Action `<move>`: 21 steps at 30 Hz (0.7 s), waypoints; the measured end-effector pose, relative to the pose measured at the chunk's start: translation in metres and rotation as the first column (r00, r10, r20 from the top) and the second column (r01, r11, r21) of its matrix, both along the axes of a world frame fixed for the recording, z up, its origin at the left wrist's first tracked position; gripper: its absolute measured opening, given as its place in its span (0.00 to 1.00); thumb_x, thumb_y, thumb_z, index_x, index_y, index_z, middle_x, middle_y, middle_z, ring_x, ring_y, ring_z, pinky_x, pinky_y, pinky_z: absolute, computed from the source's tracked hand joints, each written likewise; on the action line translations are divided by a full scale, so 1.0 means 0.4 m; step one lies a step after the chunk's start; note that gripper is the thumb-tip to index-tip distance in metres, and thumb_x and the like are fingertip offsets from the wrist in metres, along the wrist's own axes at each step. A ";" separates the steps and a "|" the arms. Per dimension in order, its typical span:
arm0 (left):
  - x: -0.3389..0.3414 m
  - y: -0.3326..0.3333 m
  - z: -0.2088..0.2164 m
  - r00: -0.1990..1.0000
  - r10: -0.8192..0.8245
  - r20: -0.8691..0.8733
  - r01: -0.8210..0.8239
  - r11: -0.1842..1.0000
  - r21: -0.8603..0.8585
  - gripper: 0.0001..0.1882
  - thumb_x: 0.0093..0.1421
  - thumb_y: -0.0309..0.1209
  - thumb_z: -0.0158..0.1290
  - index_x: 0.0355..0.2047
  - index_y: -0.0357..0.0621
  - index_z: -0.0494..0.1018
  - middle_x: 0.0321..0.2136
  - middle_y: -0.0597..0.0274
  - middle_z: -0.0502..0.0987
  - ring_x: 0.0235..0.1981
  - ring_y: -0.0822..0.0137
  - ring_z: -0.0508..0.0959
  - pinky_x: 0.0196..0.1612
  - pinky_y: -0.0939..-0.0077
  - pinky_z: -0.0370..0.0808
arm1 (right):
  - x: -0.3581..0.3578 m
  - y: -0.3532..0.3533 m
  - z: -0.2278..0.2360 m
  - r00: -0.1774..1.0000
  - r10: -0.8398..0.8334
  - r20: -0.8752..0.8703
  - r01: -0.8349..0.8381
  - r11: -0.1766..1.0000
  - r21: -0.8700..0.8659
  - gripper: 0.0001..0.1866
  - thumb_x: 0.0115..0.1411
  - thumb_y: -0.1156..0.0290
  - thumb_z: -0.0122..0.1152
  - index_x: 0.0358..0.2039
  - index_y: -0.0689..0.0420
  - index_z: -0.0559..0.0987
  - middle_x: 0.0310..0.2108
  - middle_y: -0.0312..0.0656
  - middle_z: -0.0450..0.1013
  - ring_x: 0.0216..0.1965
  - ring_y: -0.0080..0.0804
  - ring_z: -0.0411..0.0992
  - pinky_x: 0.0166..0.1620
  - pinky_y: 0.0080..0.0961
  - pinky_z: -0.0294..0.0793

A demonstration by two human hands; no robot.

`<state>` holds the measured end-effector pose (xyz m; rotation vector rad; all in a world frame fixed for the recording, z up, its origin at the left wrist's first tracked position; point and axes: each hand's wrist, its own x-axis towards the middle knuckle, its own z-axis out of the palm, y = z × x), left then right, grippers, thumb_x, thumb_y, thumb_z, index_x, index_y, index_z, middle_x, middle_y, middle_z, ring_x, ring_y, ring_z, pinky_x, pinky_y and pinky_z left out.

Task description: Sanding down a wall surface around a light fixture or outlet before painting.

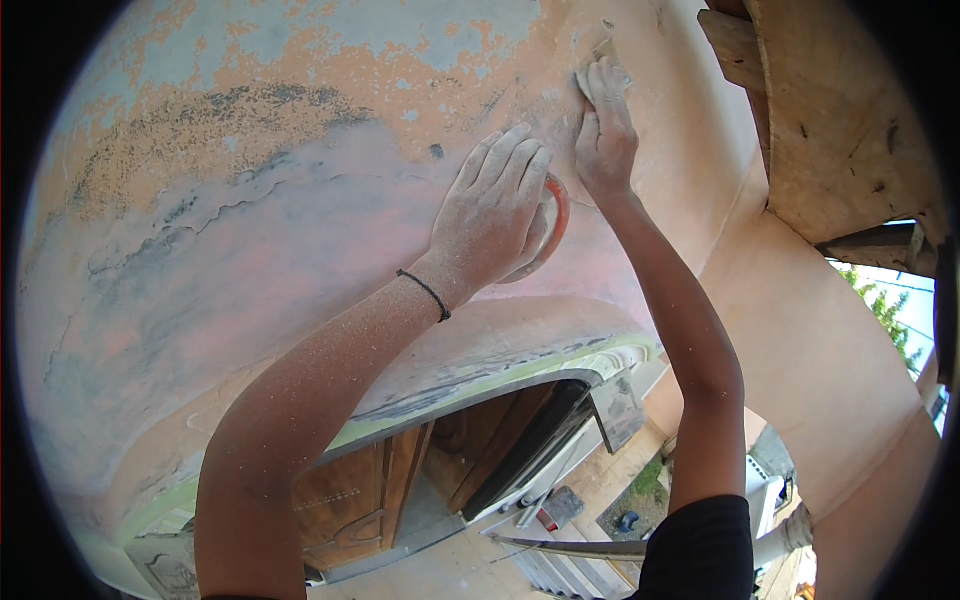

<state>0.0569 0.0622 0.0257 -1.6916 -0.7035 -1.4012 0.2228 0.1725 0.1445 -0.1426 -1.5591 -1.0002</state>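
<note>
Wall (300, 230), peeling orange paint, under both hands. Left hand (495, 215): dusty fingers together, flat over round orange-rimmed disc (552, 228), pressing it to wall. Right hand (604, 130), just up-right: fingers clamped on small sanding pad (603, 52) against wall.

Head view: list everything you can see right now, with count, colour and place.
Wall: one, peach with grey and pale blue worn patches, filling the upper left.
Round disc: one, orange-red rim, flat against the wall under the left hand.
Sanding pad: one, tan, pressed to the wall under the right fingertips.
Wooden door: one, brown, open, below the arch.
Wooden planks: several, brown, upper right.
Column: one, peach, right side.
Wristband: one, black, left wrist.
Left hand: dusty, grip over the disc.
Right hand: dusty, raised, pressing the pad.
</note>
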 end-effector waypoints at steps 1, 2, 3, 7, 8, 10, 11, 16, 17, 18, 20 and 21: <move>-0.012 0.012 -0.010 1.000 0.017 0.023 -0.018 1.000 0.014 0.30 0.55 0.31 0.60 0.59 0.37 0.68 0.57 0.50 0.71 0.66 0.49 0.66 0.70 0.53 0.61 | -0.034 -0.060 -0.063 0.981 -0.011 0.194 0.013 1.000 -0.007 0.27 0.61 0.86 0.53 0.62 0.58 0.76 0.65 0.51 0.71 0.67 0.53 0.67 0.67 0.43 0.69; -0.017 0.012 -0.008 0.999 0.029 0.038 -0.030 0.999 0.041 0.30 0.55 0.31 0.60 0.59 0.37 0.68 0.57 0.50 0.71 0.66 0.49 0.66 0.70 0.54 0.62 | -0.026 -0.058 -0.054 0.981 -0.008 0.195 0.008 1.000 -0.002 0.27 0.61 0.86 0.53 0.62 0.58 0.76 0.65 0.51 0.71 0.67 0.53 0.67 0.67 0.43 0.69; -0.017 0.005 -0.008 0.999 0.025 0.039 -0.027 0.999 0.033 0.30 0.55 0.31 0.60 0.59 0.37 0.68 0.57 0.50 0.71 0.66 0.49 0.66 0.70 0.54 0.62 | 0.012 -0.052 -0.051 0.958 -0.043 0.283 0.041 0.999 0.010 0.28 0.61 0.87 0.51 0.62 0.59 0.76 0.65 0.52 0.70 0.67 0.53 0.67 0.67 0.43 0.68; 0.001 0.002 0.009 1.000 0.002 0.014 -0.002 1.000 0.026 0.31 0.54 0.31 0.61 0.59 0.38 0.68 0.57 0.51 0.70 0.66 0.50 0.67 0.69 0.54 0.62 | 0.113 0.011 -0.030 0.992 -0.046 0.121 0.056 0.996 -0.076 0.27 0.61 0.86 0.52 0.62 0.59 0.77 0.65 0.51 0.71 0.67 0.53 0.67 0.66 0.43 0.69; 0.003 0.002 0.006 1.000 0.005 0.012 -0.005 1.000 0.027 0.31 0.54 0.31 0.61 0.59 0.38 0.68 0.57 0.51 0.70 0.65 0.50 0.67 0.69 0.54 0.62 | 0.109 0.012 -0.043 0.998 -0.052 0.027 0.055 0.993 -0.104 0.27 0.61 0.85 0.53 0.61 0.59 0.77 0.65 0.50 0.71 0.67 0.53 0.67 0.66 0.43 0.69; -0.017 0.011 -0.010 0.999 0.030 0.023 -0.030 0.999 0.025 0.31 0.54 0.31 0.62 0.59 0.38 0.68 0.57 0.51 0.70 0.65 0.50 0.67 0.69 0.54 0.62 | 0.063 -0.038 -0.101 0.985 -0.058 0.163 0.076 0.992 -0.104 0.25 0.63 0.84 0.54 0.61 0.59 0.77 0.64 0.51 0.71 0.67 0.52 0.67 0.66 0.43 0.70; -0.023 0.005 -0.012 0.999 0.036 0.037 -0.037 0.999 0.034 0.31 0.54 0.31 0.62 0.59 0.38 0.68 0.57 0.51 0.70 0.65 0.50 0.67 0.69 0.53 0.62 | 0.081 -0.034 -0.107 0.943 -0.101 0.316 0.122 0.992 -0.046 0.25 0.63 0.84 0.53 0.61 0.59 0.77 0.64 0.51 0.71 0.67 0.52 0.67 0.66 0.43 0.70; 0.013 -0.001 0.013 1.000 0.014 0.008 -0.014 1.000 0.021 0.31 0.55 0.32 0.61 0.59 0.38 0.68 0.57 0.51 0.70 0.66 0.51 0.67 0.69 0.53 0.62 | 0.181 0.063 -0.100 0.980 -0.133 -0.149 0.108 0.981 -0.163 0.26 0.62 0.83 0.57 0.62 0.58 0.77 0.65 0.51 0.70 0.68 0.52 0.67 0.66 0.44 0.70; -0.002 0.003 -0.001 0.999 0.036 0.006 -0.036 0.999 0.010 0.31 0.55 0.32 0.61 0.59 0.38 0.68 0.57 0.51 0.70 0.66 0.51 0.66 0.69 0.53 0.62 | 0.134 0.041 -0.139 0.990 -0.128 -0.058 0.120 0.985 -0.124 0.25 0.63 0.81 0.56 0.62 0.59 0.77 0.65 0.52 0.70 0.67 0.52 0.68 0.66 0.42 0.71; -0.012 0.006 -0.008 0.999 0.046 0.005 -0.046 0.999 0.009 0.31 0.55 0.32 0.61 0.59 0.38 0.68 0.57 0.51 0.70 0.66 0.51 0.66 0.69 0.53 0.62 | 0.128 0.013 -0.169 0.991 -0.118 -0.059 0.110 0.986 -0.125 0.25 0.63 0.81 0.56 0.62 0.59 0.77 0.65 0.52 0.70 0.67 0.52 0.68 0.66 0.42 0.71; -0.019 0.017 -0.015 0.998 0.052 0.038 -0.053 0.998 0.032 0.31 0.55 0.32 0.61 0.59 0.38 0.68 0.57 0.52 0.70 0.65 0.51 0.67 0.69 0.53 0.62 | 0.145 -0.020 -0.199 0.876 -0.201 0.438 0.226 0.974 -0.006 0.24 0.65 0.82 0.51 0.62 0.62 0.76 0.65 0.55 0.69 0.66 0.54 0.69 0.66 0.40 0.70; -0.010 0.008 -0.015 0.998 0.048 0.036 -0.048 0.999 0.022 0.31 0.55 0.32 0.61 0.59 0.38 0.68 0.57 0.52 0.70 0.65 0.51 0.67 0.69 0.53 0.62 | 0.196 -0.007 -0.191 0.887 -0.250 0.388 0.275 0.961 -0.009 0.24 0.65 0.82 0.51 0.61 0.62 0.76 0.64 0.55 0.70 0.65 0.54 0.69 0.66 0.41 0.70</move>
